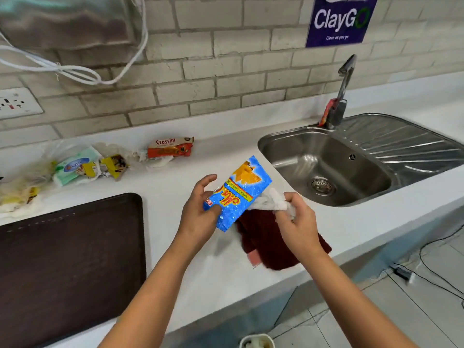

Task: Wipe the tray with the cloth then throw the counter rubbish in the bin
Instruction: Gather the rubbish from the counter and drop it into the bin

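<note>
1. Dark maroon cloth (273, 244) lies loose on the white counter (175, 187), just under the right hand's fingers and not held; the brown tray (70, 267) sits well to the left of the left hand. By my reading the wiping step is over and the rubbish step is under way.
2. The left hand (198, 212) grips a blue snack packet (238, 194), thumb curled over its lower edge. The right hand (298, 222) pinches a crumpled white wrapper (273, 203) touching the packet's side.
3. Still to collect, beyond the left fingertips toward the wall: an orange wrapper (170, 148) and a heap of bags and packets (82, 167).
4. The bin (256, 341) is probably the pale rim below both wrists; nothing can be seen dropped in yet.
5. Writing: "Crossini" on the orange wrapper; "ClayGo – Clean as you go" on the blue wall sign (339, 21). The packet's yellow lettering is upside down and I cannot read it.
</note>
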The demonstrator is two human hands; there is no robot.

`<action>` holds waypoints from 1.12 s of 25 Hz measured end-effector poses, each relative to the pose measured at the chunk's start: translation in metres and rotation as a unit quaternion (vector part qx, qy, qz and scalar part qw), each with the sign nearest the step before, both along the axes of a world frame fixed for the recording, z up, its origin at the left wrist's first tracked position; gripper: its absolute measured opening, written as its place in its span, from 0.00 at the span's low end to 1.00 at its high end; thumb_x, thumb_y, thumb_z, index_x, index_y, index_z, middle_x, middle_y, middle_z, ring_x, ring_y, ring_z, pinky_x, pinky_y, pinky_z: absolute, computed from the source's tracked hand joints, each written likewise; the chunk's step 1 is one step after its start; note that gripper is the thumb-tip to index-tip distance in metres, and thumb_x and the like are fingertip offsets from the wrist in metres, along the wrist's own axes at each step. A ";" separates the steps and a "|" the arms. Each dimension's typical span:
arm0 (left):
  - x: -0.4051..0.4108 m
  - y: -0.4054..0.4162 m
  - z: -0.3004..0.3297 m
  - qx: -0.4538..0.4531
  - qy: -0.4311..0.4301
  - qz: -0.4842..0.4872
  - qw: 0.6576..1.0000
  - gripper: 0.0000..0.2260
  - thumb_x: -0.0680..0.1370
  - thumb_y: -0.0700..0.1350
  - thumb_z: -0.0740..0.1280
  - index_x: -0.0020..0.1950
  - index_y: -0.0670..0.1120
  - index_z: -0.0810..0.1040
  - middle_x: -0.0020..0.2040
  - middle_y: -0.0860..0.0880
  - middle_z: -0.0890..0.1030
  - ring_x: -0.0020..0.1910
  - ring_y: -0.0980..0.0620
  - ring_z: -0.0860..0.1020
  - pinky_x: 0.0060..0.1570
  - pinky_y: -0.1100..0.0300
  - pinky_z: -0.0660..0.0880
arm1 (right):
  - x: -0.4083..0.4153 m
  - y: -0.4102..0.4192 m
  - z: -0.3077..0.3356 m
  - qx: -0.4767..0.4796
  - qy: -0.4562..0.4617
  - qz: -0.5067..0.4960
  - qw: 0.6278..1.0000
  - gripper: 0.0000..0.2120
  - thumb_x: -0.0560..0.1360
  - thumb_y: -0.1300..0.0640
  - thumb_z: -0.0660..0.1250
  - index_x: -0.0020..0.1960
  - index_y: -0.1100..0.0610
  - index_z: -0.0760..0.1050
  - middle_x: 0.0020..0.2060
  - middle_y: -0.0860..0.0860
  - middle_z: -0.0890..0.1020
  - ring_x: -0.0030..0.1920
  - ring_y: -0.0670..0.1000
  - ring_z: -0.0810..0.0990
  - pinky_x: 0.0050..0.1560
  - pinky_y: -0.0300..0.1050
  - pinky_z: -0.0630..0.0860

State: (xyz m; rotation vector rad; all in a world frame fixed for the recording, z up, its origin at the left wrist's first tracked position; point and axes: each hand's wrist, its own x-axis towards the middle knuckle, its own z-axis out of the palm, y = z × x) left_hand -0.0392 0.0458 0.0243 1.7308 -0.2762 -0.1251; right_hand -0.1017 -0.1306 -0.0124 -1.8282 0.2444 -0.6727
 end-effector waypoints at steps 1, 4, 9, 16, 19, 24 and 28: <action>-0.017 -0.003 -0.005 -0.013 -0.015 -0.003 1.000 0.26 0.72 0.27 0.57 0.54 0.58 0.71 0.45 0.53 0.80 0.40 0.62 0.79 0.36 0.72 0.74 | -0.015 -0.002 -0.006 -0.012 -0.015 0.001 1.000 0.09 0.68 0.60 0.60 0.41 0.45 0.72 0.31 0.42 0.77 0.32 0.39 0.73 0.34 0.29 0.68; -0.063 -0.009 -0.026 -0.018 -0.082 0.011 0.996 0.22 0.67 0.34 0.58 0.46 0.59 0.76 0.44 0.62 0.81 0.43 0.62 0.79 0.41 0.70 0.75 | -0.062 -0.012 -0.037 -0.040 -0.047 0.010 0.998 0.09 0.69 0.58 0.60 0.43 0.44 0.70 0.37 0.40 0.79 0.37 0.35 0.76 0.38 0.25 0.69; -0.143 0.001 -0.089 0.126 -0.136 -0.065 0.980 0.17 0.68 0.44 0.57 0.49 0.63 0.75 0.48 0.70 0.77 0.38 0.67 0.75 0.36 0.77 0.68 | -0.140 -0.020 -0.131 -0.029 0.051 0.018 0.998 0.10 0.69 0.56 0.58 0.46 0.43 0.69 0.43 0.31 0.76 0.40 0.34 0.75 0.41 0.25 0.69; -0.202 0.019 -0.201 0.278 0.093 -0.159 0.943 0.18 0.76 0.36 0.60 0.51 0.62 0.69 0.52 0.57 0.76 0.44 0.60 0.76 0.38 0.78 0.69 | -0.208 0.000 -0.257 0.049 0.292 -0.013 0.955 0.11 0.68 0.49 0.61 0.46 0.53 0.74 0.40 0.51 0.79 0.41 0.38 0.77 0.38 0.25 0.69; -0.205 0.023 -0.250 0.319 0.188 -0.153 0.916 0.17 0.76 0.34 0.60 0.54 0.57 0.70 0.56 0.50 0.78 0.48 0.56 0.78 0.38 0.75 0.73 | -0.224 0.010 -0.314 0.096 0.432 -0.064 0.895 0.08 0.70 0.61 0.66 0.48 0.63 0.78 0.42 0.57 0.80 0.45 0.53 0.79 0.40 0.37 0.68; -0.195 0.021 -0.332 0.360 0.287 -0.128 0.879 0.16 0.75 0.30 0.60 0.53 0.50 0.73 0.55 0.45 0.79 0.45 0.55 0.77 0.33 0.76 0.72 | -0.229 0.029 -0.392 0.205 0.549 -0.095 0.805 0.11 0.72 0.67 0.65 0.54 0.64 0.74 0.44 0.59 0.79 0.42 0.53 0.73 0.35 0.40 0.64; -0.191 0.010 -0.387 0.369 0.327 -0.138 0.859 0.15 0.76 0.29 0.60 0.59 0.43 0.73 0.54 0.44 0.77 0.46 0.52 0.76 0.31 0.76 0.73 | -0.228 0.034 -0.441 0.267 0.561 -0.134 0.772 0.09 0.72 0.67 0.62 0.50 0.61 0.76 0.42 0.57 0.78 0.42 0.54 0.73 0.40 0.40 0.66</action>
